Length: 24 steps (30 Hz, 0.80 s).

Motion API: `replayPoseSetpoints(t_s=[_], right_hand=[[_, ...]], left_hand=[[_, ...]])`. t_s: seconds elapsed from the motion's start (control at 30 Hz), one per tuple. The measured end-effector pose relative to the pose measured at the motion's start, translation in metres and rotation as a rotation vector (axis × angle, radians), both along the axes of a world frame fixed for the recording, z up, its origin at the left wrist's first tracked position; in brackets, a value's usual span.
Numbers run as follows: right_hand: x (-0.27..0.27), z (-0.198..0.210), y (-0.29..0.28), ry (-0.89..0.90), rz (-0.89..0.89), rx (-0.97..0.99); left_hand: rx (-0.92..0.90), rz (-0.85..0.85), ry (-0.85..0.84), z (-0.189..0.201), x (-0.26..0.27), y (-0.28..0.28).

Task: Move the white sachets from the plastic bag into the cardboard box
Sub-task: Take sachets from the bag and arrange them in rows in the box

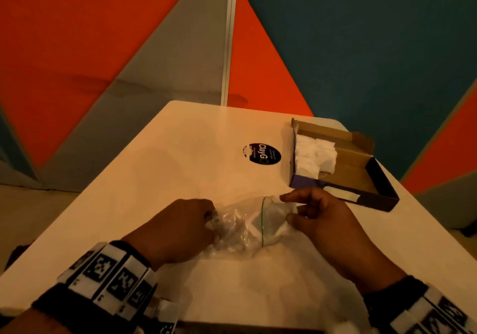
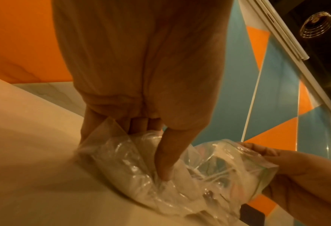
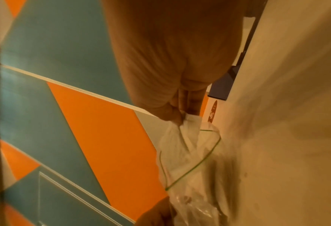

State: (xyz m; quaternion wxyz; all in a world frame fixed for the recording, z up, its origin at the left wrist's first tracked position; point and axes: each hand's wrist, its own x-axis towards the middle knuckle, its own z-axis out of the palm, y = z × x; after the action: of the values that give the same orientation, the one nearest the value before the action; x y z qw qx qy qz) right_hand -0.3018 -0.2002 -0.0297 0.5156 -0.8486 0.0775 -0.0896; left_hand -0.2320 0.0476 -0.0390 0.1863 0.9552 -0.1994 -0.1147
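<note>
head view: two hands [image 1: 247, 220] on one plastic bag [image 1: 240, 226] (crumpled)

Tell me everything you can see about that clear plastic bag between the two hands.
The plastic bag is clear, thin and crinkled, with a green line round its open mouth. It lies on the pale table, mouth toward the cardboard box. The left hand grips its bunched closed end; the right hand pinches white sachets at the mouth. More white shows inside.
</note>
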Motion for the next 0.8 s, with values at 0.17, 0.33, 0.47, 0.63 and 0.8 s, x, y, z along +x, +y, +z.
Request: replayPoseSetpoints(t_s=[0.17, 0.33, 0.47, 0.63, 0.8], right_hand=[[0.003, 0.010, -0.011, -0.096, -0.053, 0.204], [0.010, 0.012, -0.016, -0.145, -0.068, 0.231], [0.018, 0.014, -0.020, -0.161, -0.032, 0.226], [0.028, 0.019, -0.015, -0.189, 0.025, 0.168], [0.026, 0.024, -0.004, -0.221, 0.089, 0.129]], left_hand=[[-0.052, -0.034, 0.099, 0.007, -0.006, 0.002], [-0.161, -0.012, 0.202, 0.009, -0.010, 0.009], [-0.181, 0.004, 0.112, 0.017, -0.015, 0.009], [-0.353, 0.112, -0.084, 0.048, -0.027, -0.039], [-0.482, 0.064, -0.028, 0.046, -0.014, -0.085]])
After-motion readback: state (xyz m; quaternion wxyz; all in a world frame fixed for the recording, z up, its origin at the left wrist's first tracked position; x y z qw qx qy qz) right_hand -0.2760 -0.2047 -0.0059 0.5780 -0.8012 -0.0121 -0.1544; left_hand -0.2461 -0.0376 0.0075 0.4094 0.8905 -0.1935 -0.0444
